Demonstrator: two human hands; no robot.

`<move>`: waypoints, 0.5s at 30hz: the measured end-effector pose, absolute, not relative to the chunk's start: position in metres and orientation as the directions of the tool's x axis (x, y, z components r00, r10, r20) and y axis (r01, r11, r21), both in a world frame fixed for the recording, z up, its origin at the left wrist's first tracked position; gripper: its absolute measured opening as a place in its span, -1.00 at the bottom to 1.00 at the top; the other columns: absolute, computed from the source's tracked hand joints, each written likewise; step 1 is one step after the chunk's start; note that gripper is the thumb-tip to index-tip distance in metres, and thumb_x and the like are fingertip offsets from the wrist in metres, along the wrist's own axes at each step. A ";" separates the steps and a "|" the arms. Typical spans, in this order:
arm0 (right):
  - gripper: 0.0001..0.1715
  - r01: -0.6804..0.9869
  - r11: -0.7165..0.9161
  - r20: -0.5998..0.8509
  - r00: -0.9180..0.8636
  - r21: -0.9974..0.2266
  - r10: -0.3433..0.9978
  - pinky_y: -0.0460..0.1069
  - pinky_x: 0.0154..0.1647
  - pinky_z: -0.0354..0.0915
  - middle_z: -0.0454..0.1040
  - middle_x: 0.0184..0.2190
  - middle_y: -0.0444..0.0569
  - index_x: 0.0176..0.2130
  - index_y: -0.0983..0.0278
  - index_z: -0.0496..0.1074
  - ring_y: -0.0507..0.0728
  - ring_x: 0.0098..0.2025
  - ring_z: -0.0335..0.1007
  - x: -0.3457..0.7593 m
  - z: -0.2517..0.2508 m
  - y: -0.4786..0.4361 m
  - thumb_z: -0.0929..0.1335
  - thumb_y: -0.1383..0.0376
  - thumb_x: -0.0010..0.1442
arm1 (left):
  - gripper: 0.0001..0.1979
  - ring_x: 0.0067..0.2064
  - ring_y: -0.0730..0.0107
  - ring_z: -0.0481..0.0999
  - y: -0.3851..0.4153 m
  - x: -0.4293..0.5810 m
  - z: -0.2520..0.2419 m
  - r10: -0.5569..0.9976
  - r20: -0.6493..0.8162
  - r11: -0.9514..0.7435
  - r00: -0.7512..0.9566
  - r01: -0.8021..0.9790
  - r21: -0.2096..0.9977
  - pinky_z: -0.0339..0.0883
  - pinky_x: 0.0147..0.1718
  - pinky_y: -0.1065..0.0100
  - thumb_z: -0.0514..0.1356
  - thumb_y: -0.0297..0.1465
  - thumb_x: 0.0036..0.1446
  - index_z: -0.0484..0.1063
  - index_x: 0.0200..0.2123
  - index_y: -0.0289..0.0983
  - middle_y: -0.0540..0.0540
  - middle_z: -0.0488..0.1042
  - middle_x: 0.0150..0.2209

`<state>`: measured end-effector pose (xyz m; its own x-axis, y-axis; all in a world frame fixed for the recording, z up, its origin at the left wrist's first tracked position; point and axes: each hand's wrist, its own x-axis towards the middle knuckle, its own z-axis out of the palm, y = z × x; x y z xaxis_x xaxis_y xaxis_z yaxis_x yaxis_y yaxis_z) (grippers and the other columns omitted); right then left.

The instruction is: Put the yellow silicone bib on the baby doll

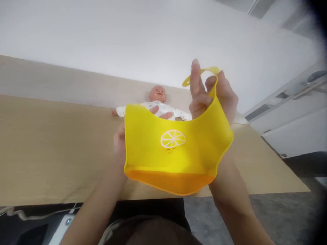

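Because the soft yellow bib (143, 143) is raised in front of me, well above the table (51, 149), I judge that it needs support at both sides to hang this flat. My left hand (119, 141) is behind its left edge, with some fingertips (154, 109) showing past the dipped neckline; the palm seems to back the sheet so it does not fold. Whether those fingers pinch it I cannot tell, as the bib hides most of them.

On the other side, my right hand (226, 95) holds the strap (216, 80) near its root, the index finger raised and apart while the others curl in. That grip probably steadies the upper corner; the strap's free end loops loosely beside the raised finger. I cannot make out a matching strap on the left.

With the printed side and the orange pocket (176, 182) turned towards me, the back faces the doll (157, 93), which lies on the table beyond, arms spread, partly hidden by the bib.
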<state>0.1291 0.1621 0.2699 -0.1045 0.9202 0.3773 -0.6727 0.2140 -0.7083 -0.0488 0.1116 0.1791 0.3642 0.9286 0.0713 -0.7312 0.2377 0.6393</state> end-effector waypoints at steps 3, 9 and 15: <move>-0.67 -0.691 0.276 0.441 -0.069 -0.668 0.895 -0.30 -0.60 0.25 0.56 -0.23 -0.19 -0.38 0.18 0.33 -0.01 0.14 0.37 0.131 0.264 0.192 0.14 0.33 0.38 | -0.31 0.24 -0.22 0.27 0.127 -0.044 0.199 0.948 0.170 0.103 0.268 -0.766 0.634 0.31 0.04 -0.12 -0.12 0.17 0.10 0.38 0.09 -0.10 -0.03 0.48 0.05; -0.82 -0.689 0.206 0.321 -0.041 -0.695 0.946 -0.17 -0.26 0.43 0.54 -0.27 -0.26 -0.36 0.10 0.29 -0.01 0.04 0.44 0.143 0.230 0.267 0.22 0.31 0.30 | -0.67 -0.07 0.15 0.56 0.200 -0.062 0.200 0.923 0.088 0.154 0.375 -0.568 0.809 0.16 0.18 -0.07 0.06 -0.42 0.10 0.42 -0.06 -0.36 -0.18 0.57 -0.12; -0.88 -0.575 0.252 0.262 0.067 -0.778 0.963 -0.04 0.06 0.37 0.45 -0.03 -0.28 -0.31 0.09 0.31 -0.02 0.08 0.36 0.157 0.172 0.328 0.24 0.30 0.27 | -0.68 -0.22 0.28 0.59 0.266 -0.070 0.163 0.969 0.004 0.097 0.246 -0.396 0.913 0.14 0.19 -0.01 0.12 -0.39 0.14 0.41 -0.05 -0.38 -0.14 0.61 -0.21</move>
<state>0.1572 0.3284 0.1717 0.0672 0.9628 0.2617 -0.5753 0.2516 -0.7783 -0.0696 0.2663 0.1631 0.2461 0.9692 0.0040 -0.3955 0.0967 0.9134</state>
